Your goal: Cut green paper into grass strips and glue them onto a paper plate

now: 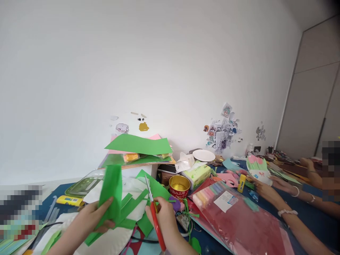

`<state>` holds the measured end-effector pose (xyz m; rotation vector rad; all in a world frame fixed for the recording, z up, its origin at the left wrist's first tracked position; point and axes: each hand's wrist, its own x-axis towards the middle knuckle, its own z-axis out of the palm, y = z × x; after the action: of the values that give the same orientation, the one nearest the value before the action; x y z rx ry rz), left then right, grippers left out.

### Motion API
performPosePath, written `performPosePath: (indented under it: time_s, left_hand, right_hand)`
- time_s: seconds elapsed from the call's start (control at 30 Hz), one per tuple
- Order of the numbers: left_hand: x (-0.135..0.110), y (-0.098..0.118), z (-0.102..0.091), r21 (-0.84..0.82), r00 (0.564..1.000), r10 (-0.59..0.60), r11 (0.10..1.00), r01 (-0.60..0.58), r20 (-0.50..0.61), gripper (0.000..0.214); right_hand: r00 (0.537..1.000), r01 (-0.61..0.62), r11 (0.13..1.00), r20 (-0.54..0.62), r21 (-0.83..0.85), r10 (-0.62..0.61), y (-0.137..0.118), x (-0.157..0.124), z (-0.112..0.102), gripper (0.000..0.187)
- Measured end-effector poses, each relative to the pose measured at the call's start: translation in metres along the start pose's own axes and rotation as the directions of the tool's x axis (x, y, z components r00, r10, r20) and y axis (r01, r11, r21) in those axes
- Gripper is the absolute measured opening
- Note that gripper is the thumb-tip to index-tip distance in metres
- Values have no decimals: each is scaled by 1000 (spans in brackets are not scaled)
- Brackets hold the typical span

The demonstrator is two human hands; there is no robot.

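Note:
A folded-looking piece of green paper [113,191] stands upright in my left hand [97,216], gripped between thumb and fingers. My right hand [166,216] is closed around red-handled scissors [157,223]; their blades point up and away, apart from the paper. Cut green strips [132,207] lie between my two hands, over white paper plates [106,242]. Behind the scissors lies another green sheet [158,186]. Just beyond my right hand are a red and gold tin [179,186] and a purple lump [174,203].
A plastic-wrapped red pack [247,223] covers the right front. Green sheets [139,144] are stacked on a box at the back. Glue sticks [70,200] and a tissue pack [198,177] lie around. At right, another person's hands hold a decorated plate [259,173].

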<state>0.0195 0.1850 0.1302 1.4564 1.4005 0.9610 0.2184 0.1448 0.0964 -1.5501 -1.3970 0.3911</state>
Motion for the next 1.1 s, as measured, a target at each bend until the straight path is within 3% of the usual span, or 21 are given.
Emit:
performPosePath:
  time_s: [0.1, 0.23, 0.43, 0.67, 0.87, 1.1]
  left_hand:
    - [1, -6, 10, 144, 983, -144, 981, 127, 114, 28]
    - [-2, -8, 14, 227, 986, -120, 970, 91, 118, 27]
    - [-7, 1, 19, 60, 992, -28, 998, 21, 126, 30]
    - [-21, 3, 48, -26, 987, 51, 999, -48, 149, 34]
    - [-33, 12, 57, -80, 975, 70, 995, -54, 211, 37]
    - [-36, 18, 54, -232, 949, 41, 972, 34, 313, 40]
  right_hand:
    - [1000, 1, 999, -28, 52, 1, 3, 1, 1, 18]
    - [1000, 23, 998, 10, 62, -24, 0, -2, 2, 18]
    - [999, 29, 983, 32, 184, -35, -6, -7, -1, 22]
    - [979, 30, 892, 168, 452, -119, -6, -14, 4, 33]
    - [985, 72, 900, 109, 430, -131, -11, -18, 4, 22]
    - [993, 40, 922, 88, 385, -80, -2, -10, 9, 23]
